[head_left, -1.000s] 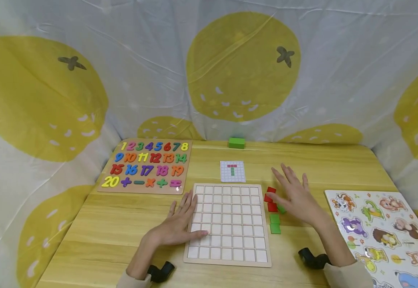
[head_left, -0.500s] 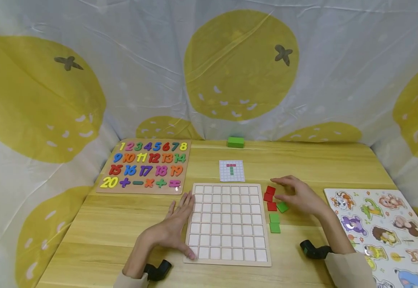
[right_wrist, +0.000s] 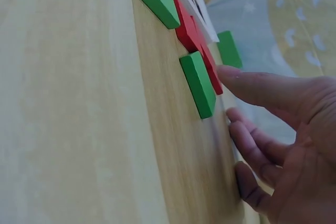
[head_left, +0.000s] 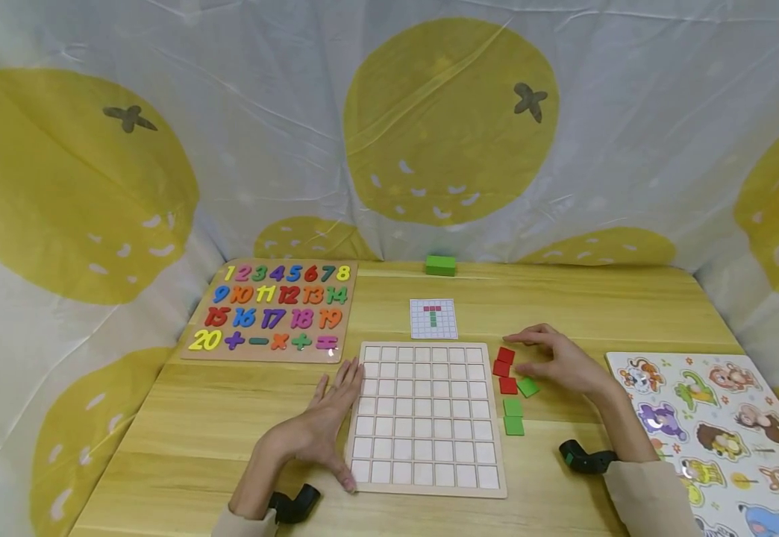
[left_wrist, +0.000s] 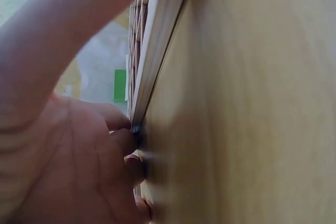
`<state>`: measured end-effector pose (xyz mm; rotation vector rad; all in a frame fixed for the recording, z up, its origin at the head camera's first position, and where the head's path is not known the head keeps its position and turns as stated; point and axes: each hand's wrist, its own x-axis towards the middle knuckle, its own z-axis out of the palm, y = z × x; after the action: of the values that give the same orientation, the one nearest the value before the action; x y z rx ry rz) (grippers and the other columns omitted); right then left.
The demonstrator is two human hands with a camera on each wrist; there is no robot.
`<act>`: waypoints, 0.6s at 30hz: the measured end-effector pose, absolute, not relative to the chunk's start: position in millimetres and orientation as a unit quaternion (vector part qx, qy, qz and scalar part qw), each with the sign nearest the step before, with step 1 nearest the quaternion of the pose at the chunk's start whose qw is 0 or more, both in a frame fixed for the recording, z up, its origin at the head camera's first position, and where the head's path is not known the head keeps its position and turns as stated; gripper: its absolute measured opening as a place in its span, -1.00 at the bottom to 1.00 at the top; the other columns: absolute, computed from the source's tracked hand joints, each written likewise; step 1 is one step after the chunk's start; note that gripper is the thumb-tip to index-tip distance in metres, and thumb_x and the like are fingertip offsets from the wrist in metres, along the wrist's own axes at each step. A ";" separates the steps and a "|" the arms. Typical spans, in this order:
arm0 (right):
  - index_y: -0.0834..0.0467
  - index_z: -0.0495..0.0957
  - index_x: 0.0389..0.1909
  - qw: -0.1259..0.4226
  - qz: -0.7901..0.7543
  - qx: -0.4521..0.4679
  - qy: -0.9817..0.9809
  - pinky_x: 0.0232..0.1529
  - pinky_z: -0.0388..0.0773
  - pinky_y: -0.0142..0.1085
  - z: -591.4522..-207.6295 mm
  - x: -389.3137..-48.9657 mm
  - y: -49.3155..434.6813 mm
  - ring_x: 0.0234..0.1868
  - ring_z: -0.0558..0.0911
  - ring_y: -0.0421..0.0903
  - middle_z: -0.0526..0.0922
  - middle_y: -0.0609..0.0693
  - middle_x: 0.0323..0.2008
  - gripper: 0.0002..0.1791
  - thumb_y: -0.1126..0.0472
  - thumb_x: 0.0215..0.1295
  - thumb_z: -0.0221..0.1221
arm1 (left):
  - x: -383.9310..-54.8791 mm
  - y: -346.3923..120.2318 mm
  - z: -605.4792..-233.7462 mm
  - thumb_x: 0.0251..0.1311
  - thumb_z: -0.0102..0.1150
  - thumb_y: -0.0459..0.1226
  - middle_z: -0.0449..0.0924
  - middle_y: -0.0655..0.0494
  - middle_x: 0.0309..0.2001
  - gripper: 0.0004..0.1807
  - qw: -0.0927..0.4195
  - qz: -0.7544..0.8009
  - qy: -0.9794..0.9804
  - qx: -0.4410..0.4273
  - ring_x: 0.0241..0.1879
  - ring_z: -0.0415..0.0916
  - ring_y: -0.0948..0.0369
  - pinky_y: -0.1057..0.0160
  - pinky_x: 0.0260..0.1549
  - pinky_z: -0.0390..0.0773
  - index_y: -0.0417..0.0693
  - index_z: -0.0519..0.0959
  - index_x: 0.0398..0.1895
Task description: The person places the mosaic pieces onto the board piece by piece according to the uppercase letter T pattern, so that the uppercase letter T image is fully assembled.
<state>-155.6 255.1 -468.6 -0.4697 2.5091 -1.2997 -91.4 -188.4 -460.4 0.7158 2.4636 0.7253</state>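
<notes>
Right hand [head_left: 564, 363] has lowered beside the red tiles [head_left: 502, 368], centre-right of frame, fingers relaxed, holding nothing; tiles lie just left of its fingertips; left hand [head_left: 322, 429] flat, bracing grid board [head_left: 426, 488].

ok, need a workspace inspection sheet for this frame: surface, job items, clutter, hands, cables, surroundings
Surface: light wooden table, bare grain showing between the boards.
Job's things: white gridded wooden board, all cells vacant; three red square tiles and three green square tiles lying loose to its right; small pattern card behind the board.
Clutter: coloured number puzzle board far left; animal peg puzzle far right; green block at the far edge.
Grippers: left hand rests flat against the board's left edge; right hand hovers beside the red tiles, fingers relaxed, holding nothing.
Cables: nothing seen.
Surroundings: white cloth with yellow fruit print encloses the table.
</notes>
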 end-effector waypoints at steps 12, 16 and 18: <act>0.11 0.66 0.22 0.131 -0.439 -0.157 0.875 0.17 0.47 -0.24 -475.1 -161.8 253.5 0.16 0.45 0.05 0.49 0.16 0.13 -0.56 0.21 0.31 0.39 | -91.9 -188.1 -461.9 -0.58 0.80 0.04 -0.66 -0.21 0.65 0.84 0.243 0.265 0.897 0.255 0.65 -0.68 -0.16 -0.31 0.57 -0.56 -0.26 -0.42 0.65; 0.13 0.67 0.21 0.133 -0.443 -0.151 0.874 0.14 0.47 -0.33 -476.0 -163.4 252.9 0.14 0.45 0.04 0.50 0.15 0.10 -0.56 0.24 0.30 0.38 | -91.8 -188.2 -462.1 -0.58 0.80 0.04 -0.67 -0.20 0.65 0.84 0.243 0.266 0.898 0.253 0.65 -0.68 -0.15 -0.31 0.57 -0.55 -0.25 -0.42 0.65; 0.14 0.67 0.21 0.135 -0.446 -0.151 0.872 0.12 0.47 -0.35 -475.8 -163.6 252.3 0.13 0.44 0.03 0.50 0.15 0.09 -0.56 0.25 0.30 0.38 | -91.7 -188.2 -462.3 -0.58 0.80 0.04 -0.67 -0.20 0.65 0.84 0.242 0.265 0.898 0.254 0.65 -0.68 -0.15 -0.31 0.57 -0.55 -0.26 -0.42 0.65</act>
<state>-163.6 252.3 -475.8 -0.4389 2.5268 -1.2921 -91.7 -188.2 -462.3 0.6940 2.4553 0.7254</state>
